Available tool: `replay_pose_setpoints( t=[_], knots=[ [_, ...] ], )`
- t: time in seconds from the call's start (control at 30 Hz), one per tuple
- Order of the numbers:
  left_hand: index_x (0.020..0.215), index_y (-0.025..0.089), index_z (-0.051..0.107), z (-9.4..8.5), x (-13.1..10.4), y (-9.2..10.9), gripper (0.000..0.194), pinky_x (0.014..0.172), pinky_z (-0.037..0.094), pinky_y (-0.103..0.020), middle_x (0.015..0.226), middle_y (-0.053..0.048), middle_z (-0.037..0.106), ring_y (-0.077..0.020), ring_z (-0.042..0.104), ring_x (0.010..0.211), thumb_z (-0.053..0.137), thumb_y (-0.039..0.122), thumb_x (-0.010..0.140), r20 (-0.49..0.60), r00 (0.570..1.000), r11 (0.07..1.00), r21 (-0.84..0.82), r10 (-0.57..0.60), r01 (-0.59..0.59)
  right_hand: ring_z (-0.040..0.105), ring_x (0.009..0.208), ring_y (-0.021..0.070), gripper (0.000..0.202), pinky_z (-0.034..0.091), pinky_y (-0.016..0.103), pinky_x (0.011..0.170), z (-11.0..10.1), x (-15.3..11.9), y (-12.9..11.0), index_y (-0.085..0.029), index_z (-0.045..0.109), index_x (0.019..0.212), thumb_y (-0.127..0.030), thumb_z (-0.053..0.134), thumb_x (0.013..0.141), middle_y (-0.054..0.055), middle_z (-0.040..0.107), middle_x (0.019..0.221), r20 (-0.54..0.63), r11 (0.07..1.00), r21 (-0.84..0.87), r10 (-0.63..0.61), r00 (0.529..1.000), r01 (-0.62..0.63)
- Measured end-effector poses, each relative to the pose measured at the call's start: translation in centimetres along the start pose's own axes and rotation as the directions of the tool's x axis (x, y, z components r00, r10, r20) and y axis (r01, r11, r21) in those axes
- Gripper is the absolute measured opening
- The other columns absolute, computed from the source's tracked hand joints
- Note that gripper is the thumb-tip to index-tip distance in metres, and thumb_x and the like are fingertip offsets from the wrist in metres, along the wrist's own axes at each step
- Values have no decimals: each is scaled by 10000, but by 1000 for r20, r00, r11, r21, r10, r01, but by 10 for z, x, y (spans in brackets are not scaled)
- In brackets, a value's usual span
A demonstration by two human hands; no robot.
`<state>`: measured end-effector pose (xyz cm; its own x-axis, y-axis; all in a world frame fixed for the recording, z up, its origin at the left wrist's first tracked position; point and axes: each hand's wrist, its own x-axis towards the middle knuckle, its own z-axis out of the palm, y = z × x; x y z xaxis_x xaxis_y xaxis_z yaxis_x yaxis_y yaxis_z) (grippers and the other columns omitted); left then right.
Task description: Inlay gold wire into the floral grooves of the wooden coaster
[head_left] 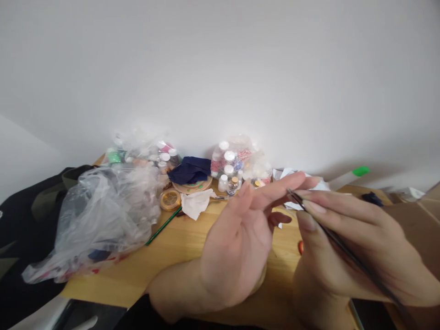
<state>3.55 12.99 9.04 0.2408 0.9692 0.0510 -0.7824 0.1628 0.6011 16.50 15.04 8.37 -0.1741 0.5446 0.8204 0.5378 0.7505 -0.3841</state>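
Observation:
My left hand (237, 243) is raised over the wooden table, palm turned up. Its index finger stretches out to the right, while at least one other finger curls below. Nothing shows in its palm. Dark, slim tweezers (343, 243) are pinched between the thumb and fingers of my right hand (364, 238). Their metal tips meet or nearly meet the outstretched left finger; whether they hold anything small there, I cannot tell.
A wooden table (178, 240) carries a crumpled clear plastic bag (110, 206), a green pencil-like stick (164, 226), a white tissue (195, 204), a round amber container (170, 200), dark blue cloth (190, 169) and bagged small bottles (229, 156). A cardboard box (409, 229) stands at right.

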Motion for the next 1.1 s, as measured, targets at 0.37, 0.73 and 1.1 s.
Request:
replay_pose_setpoints(
  t=[0.37, 0.73, 1.1],
  knots=[
    [1066, 229, 736, -1, 0, -1, 530, 1196, 279, -456, 1204, -22, 692, -266, 499, 1297, 301, 520, 986, -8, 1000, 1000, -14, -2, 2, 747, 867, 204, 387, 660, 305, 727, -2, -7, 24, -313, 708, 1029, -58, 736, 739, -26, 750, 1043, -38, 990, 79, -118, 992, 121],
    [1060, 222, 735, 0, 1, -1, 538, 1186, 281, -471, 1223, -49, 684, -263, 511, 1291, 290, 516, 987, -17, 1000, 999, -49, -24, 23, 742, 853, 196, 259, 652, 289, 712, -1, -8, 13, -269, 708, 949, -111, 747, 748, -8, 752, 1014, 25, 994, 97, -58, 998, 56],
    [1062, 263, 739, -2, 1, -1, 529, 1165, 322, -457, 1215, -30, 679, -272, 513, 1280, 319, 570, 962, -6, 1000, 1000, 4, -12, 12, 746, 867, 190, 238, 645, 280, 785, -6, 4, 11, -265, 694, 910, -66, 672, 782, -14, 759, 952, 12, 1000, -9, -24, 1000, 24]
  ],
)
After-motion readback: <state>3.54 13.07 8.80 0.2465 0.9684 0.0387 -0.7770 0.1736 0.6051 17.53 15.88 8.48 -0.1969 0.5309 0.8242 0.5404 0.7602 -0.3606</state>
